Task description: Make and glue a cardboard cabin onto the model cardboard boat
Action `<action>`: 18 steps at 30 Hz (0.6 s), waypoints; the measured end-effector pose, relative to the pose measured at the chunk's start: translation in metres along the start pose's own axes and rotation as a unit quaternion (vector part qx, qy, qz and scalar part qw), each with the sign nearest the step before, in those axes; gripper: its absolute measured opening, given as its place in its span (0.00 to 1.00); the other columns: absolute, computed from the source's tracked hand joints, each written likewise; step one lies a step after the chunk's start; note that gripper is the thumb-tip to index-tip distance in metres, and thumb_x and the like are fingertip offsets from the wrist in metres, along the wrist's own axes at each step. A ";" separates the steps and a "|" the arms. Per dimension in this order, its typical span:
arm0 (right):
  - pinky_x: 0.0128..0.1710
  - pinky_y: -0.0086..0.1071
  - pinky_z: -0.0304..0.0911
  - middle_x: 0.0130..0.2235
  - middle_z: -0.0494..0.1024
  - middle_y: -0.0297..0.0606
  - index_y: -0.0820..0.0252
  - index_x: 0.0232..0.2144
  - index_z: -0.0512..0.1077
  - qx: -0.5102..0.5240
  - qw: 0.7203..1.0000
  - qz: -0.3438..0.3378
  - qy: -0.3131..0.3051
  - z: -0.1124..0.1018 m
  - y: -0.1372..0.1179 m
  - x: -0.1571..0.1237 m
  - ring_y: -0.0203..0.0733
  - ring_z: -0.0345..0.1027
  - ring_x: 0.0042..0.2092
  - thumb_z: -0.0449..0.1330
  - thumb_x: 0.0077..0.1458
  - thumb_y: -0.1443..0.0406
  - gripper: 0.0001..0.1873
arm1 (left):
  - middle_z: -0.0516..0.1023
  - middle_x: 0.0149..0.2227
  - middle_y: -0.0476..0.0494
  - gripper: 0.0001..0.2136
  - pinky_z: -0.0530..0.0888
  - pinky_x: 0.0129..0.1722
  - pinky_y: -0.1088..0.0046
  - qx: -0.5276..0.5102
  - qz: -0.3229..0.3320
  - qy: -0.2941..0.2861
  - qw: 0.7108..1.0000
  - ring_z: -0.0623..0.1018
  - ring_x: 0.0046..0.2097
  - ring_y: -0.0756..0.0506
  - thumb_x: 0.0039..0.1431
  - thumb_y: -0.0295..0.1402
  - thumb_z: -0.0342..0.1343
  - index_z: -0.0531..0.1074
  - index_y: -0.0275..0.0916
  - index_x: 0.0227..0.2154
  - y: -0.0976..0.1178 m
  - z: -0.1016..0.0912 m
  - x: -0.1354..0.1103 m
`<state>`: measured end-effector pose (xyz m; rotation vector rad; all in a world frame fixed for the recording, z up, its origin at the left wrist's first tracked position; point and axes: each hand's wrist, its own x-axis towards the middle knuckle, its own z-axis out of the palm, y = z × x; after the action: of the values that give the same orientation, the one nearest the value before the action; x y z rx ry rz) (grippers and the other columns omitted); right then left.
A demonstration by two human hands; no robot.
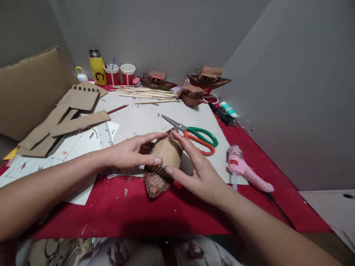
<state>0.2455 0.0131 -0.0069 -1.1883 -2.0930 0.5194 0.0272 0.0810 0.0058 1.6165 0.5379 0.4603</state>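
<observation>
A small cardboard boat model (163, 162) with a curved brown cardboard cover on top sits at the near middle of the table. My left hand (130, 151) grips its left side, thumb low and fingers arched over the cover. My right hand (196, 168) presses the cover from the right with thumb and fingers closed on it. The hull's pointed end faces me and rests on the red cloth (166, 214).
Green-and-orange scissors (194, 135) lie just behind the model. A pink glue gun (244, 168) lies to the right. Cardboard strips (63, 120) and a ruler lie left. Wooden sticks (144, 94), paper cups (119, 74), a yellow bottle (97, 66) and finished boat models (208, 79) stand at the back.
</observation>
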 end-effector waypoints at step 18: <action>0.63 0.49 0.56 0.66 0.59 0.52 0.57 0.67 0.49 -0.003 1.000 -0.013 0.012 -0.001 0.003 0.001 0.51 0.53 0.66 0.61 0.57 0.59 0.41 | 0.53 0.70 0.38 0.40 0.65 0.61 0.56 -0.033 -0.013 -0.030 0.999 0.61 0.67 0.35 0.57 0.42 0.63 0.48 0.47 0.68 -0.001 -0.006 -0.002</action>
<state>0.2476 0.0156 -0.0082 -1.1641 -2.0889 0.4858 0.0220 0.0846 0.0053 1.5546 0.4919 0.4047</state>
